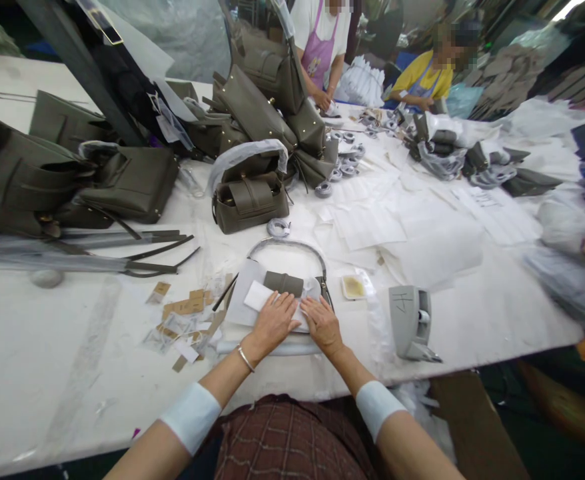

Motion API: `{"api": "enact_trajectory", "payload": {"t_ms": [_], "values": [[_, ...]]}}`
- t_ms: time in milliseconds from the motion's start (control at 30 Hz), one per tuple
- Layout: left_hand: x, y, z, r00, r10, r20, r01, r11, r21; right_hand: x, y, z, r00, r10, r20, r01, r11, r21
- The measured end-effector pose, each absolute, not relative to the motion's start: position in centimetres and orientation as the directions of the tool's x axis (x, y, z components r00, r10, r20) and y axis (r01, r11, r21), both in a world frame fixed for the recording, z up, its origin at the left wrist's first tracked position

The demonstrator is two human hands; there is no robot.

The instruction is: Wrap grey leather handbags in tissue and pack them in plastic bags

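Observation:
A small olive bag [283,283] lies on the white table before me, partly covered by white paper [240,293], with its wrapped handle [292,243] arched away from me. My left hand [275,321] rests with fingers stretched out on the paper over the bag's near part. Beside it, my right hand [322,323] lies flat on the paper at the bag's right side, fingers extended. The two hands nearly meet at the fingertips. Neither hand grips anything. What lies under the palms is hidden.
Olive bags [250,200] are piled at the back and left. Straps [152,260] and brown tags [187,305] lie left. A grey tape dispenser [411,323] and a small yellow-filled dish [353,287] stand right. Two people work across the table [472,333].

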State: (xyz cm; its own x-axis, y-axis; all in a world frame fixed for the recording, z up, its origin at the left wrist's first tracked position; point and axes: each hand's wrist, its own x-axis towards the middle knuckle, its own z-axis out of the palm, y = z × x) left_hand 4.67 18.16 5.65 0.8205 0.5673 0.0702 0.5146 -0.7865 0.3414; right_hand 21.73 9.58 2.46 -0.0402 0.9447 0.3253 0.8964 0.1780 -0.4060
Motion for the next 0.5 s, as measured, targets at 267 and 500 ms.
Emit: {"api": "enact_trajectory", "payload": {"t_ms": [267,500], "values": [[3.8,16.9,5.3,0.862,0.501,0.071,0.469,-0.844,0.261,22.1,9.6,2.4,-0.058,0.950,0.306,0.890,0.187,-0.415],[4.6,15.2,5.1,0.822,0.569,-0.019,0.562,-0.805,0.188,22.5,9.7,2.7,-0.069,0.962,0.264,0.856,0.193,-0.479]]}}
